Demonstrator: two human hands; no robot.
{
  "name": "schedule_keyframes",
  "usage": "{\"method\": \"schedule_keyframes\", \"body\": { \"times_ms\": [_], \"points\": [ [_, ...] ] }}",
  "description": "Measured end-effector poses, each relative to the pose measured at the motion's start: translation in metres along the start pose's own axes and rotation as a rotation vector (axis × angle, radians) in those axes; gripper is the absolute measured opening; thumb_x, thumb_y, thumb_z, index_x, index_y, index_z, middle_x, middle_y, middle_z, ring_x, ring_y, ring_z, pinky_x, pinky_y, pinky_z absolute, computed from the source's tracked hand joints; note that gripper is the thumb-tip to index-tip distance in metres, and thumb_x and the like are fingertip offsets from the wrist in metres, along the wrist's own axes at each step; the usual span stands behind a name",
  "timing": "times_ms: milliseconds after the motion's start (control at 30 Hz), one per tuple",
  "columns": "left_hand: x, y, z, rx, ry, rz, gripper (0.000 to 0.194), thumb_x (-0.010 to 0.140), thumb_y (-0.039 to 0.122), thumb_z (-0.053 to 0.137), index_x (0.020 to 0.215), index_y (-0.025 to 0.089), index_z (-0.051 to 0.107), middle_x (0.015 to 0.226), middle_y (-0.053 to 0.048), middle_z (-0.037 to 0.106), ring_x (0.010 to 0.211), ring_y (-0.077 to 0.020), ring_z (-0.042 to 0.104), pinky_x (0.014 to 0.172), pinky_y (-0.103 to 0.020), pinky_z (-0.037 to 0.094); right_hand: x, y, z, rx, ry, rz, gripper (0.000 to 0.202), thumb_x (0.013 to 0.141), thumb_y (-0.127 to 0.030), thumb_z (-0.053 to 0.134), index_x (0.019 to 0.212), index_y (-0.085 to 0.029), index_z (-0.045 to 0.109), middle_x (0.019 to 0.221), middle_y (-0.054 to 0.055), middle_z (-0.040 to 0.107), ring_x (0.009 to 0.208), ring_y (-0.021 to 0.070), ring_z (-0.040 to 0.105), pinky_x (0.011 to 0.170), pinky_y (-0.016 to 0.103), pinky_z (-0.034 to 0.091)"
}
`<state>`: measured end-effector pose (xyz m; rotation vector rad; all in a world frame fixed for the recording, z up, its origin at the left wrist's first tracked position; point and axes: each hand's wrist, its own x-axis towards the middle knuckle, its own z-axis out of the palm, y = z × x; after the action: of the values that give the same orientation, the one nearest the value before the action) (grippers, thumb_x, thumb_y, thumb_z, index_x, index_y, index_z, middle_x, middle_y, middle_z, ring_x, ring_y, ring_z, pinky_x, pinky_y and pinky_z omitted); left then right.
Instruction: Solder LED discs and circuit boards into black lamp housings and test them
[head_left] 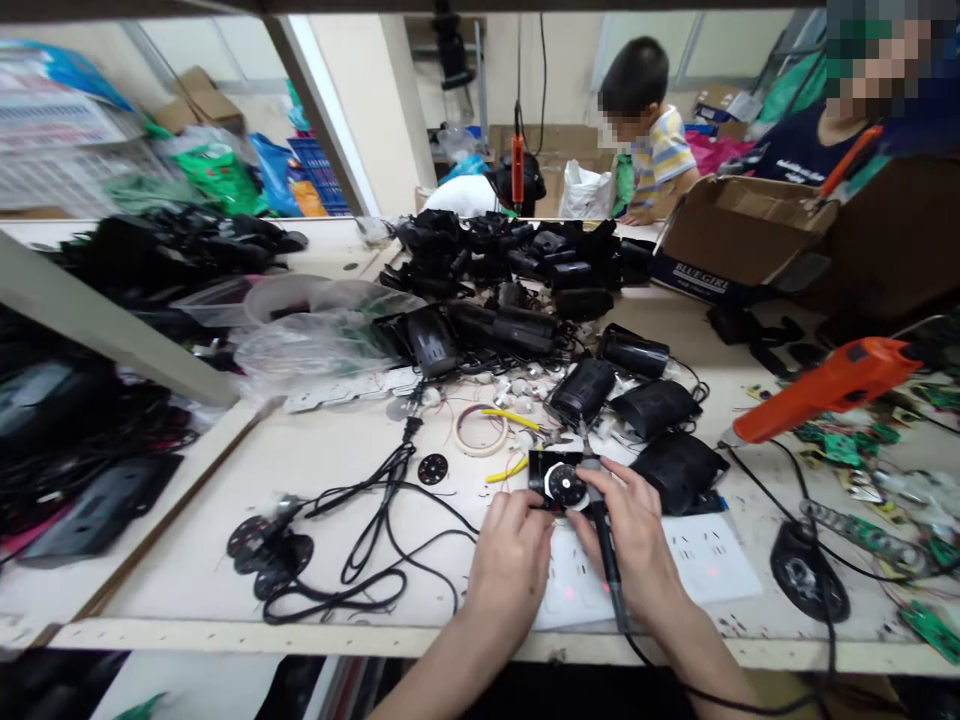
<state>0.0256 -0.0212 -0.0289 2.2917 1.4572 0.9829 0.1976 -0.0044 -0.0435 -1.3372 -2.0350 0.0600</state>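
Observation:
My left hand [511, 550] has its fingers closed at the lower left edge of a small black part [541, 465]. A round black dial with a white rim [564, 485] sits on that part. My right hand [634, 525] holds a dark pen-shaped soldering iron [602, 530], its metal tip pointing away from me past the part, and the fingertips rest at the dial's right side. A white power strip [701, 560] lies under and beside my hands. Just beyond them are yellow-handled pliers [508, 470] and a roll of tape [481, 430].
Black housings [667, 405] lie beyond my right hand. An orange electric screwdriver [825, 390] and green circuit boards [847, 440] are at right. Black cables [367, 520] and a loose black disc [433, 469] lie at left. Behind stand a cardboard box [739, 235] and two people.

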Motion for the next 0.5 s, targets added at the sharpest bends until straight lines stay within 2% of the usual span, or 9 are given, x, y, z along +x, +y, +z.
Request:
{"method": "schedule_keyframes", "body": {
  "times_ms": [133,233,300,400,500],
  "points": [
    [-0.003,-0.005,-0.004,-0.122,-0.016,-0.007,0.013,0.088,0.012,0.055,0.096,0.017,0.063,0.099,-0.011,0.063,0.091,-0.0236,0.059,0.080,-0.037,0.054,-0.002,0.003,0.002,-0.053,0.026,-0.060,0.033,0.092,-0.023,0.054,0.125,-0.018,0.050,0.114,0.013,0.066,0.120,0.0342,0.051,0.093,0.051,0.041],
    [0.007,-0.029,-0.026,-0.096,0.032,-0.059,0.014,0.090,0.020,0.053,0.101,0.018,0.062,0.098,-0.010,0.065,0.095,-0.0213,0.061,0.083,-0.033,0.053,-0.005,0.004,-0.003,-0.056,0.058,-0.109,0.034,0.094,-0.023,0.054,0.126,-0.015,0.051,0.114,0.014,0.066,0.120,0.0342,0.051,0.093,0.049,0.041],
    [0.019,-0.060,-0.052,0.070,0.076,-0.211,0.012,0.089,0.026,0.054,0.095,0.021,0.063,0.092,-0.006,0.067,0.086,-0.0194,0.064,0.078,-0.030,0.054,-0.007,0.004,-0.008,-0.057,0.108,-0.141,0.034,0.093,-0.024,0.057,0.125,-0.014,0.052,0.112,0.014,0.066,0.116,0.0339,0.054,0.092,0.048,0.042],
    [0.041,-0.120,-0.099,0.238,0.172,-0.415,0.018,0.089,0.031,0.054,0.098,0.019,0.065,0.092,-0.006,0.069,0.074,-0.0188,0.064,0.072,-0.032,0.053,-0.010,0.003,-0.017,-0.055,0.209,-0.174,0.032,0.091,-0.024,0.062,0.122,-0.014,0.057,0.107,0.014,0.068,0.105,0.0322,0.058,0.088,0.045,0.044],
    [0.059,-0.177,-0.138,0.426,0.250,-0.625,0.017,0.089,0.024,0.055,0.092,0.014,0.068,0.097,-0.014,0.068,0.089,-0.0268,0.065,0.083,-0.042,0.051,-0.011,0.000,-0.026,-0.045,0.271,-0.182,0.037,0.090,-0.024,0.065,0.124,-0.013,0.057,0.105,0.013,0.068,0.096,0.0296,0.059,0.083,0.041,0.047]
  ]
}}
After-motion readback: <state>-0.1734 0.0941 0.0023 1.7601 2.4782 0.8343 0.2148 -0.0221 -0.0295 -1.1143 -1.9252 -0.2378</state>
